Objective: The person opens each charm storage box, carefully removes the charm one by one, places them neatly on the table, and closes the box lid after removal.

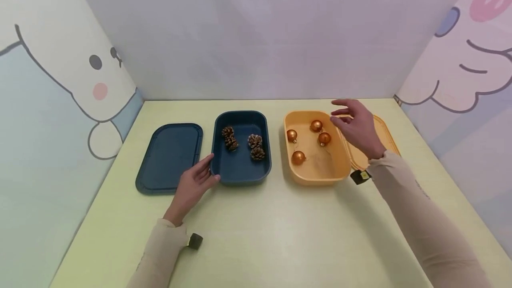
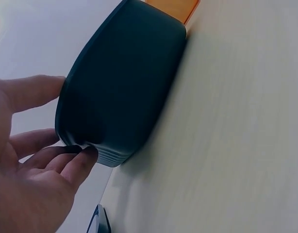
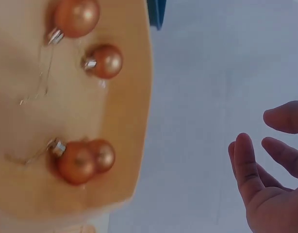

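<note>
My left hand (image 1: 194, 186) is at the near left corner of a dark blue plastic box (image 1: 241, 177). In the left wrist view its thumb (image 2: 40, 91) meets the rim and the other fingertips touch the adjoining wall. Several brown pine cones (image 1: 257, 153) lie inside that box, in two groups. To its right stands a yellow-orange box (image 1: 318, 178) containing several copper-coloured ball ornaments (image 1: 298, 158) with silver caps and thin strings. Over this box's right rim hovers my right hand (image 1: 358, 126), fingers loosely bent and holding nothing.
A dark blue lid (image 1: 172, 157) lies flat left of the blue box. The yellow-orange lid (image 1: 386, 137) lies to the right of its box, partly covered by the right hand and forearm. The pale table (image 1: 260, 234) meets a plain wall (image 1: 256, 48) behind and cartoon-printed panels at both sides.
</note>
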`<action>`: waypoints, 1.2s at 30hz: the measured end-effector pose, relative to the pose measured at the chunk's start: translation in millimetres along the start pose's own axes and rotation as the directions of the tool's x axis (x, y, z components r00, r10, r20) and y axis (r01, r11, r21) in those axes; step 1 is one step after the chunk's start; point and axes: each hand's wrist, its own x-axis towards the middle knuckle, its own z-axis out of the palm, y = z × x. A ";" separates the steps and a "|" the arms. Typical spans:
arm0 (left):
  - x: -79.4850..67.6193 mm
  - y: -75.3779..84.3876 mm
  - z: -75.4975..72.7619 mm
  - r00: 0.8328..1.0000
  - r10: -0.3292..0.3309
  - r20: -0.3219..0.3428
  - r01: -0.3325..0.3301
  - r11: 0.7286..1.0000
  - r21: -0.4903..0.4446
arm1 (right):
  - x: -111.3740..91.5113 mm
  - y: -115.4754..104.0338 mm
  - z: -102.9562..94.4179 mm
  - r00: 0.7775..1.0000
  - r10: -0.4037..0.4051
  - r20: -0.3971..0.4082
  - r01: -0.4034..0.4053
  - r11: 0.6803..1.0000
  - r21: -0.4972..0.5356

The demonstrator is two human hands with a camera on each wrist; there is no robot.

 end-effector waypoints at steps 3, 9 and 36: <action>0.1 -0.2 0.2 1.000 -0.002 -0.005 0.002 1.000 0.010 | -0.8 -17.0 12.4 0.998 -0.045 0.051 0.042 0.997 0.066; -1.6 -1.0 -1.2 1.000 0.004 -0.011 -0.004 1.000 0.024 | -2.4 -39.3 42.4 0.981 -0.085 0.176 0.058 0.987 0.153; 0.2 1.3 -1.5 0.998 0.069 0.001 -0.069 0.986 0.153 | 5.6 -71.2 158.6 0.850 -0.140 0.507 0.280 0.937 -0.210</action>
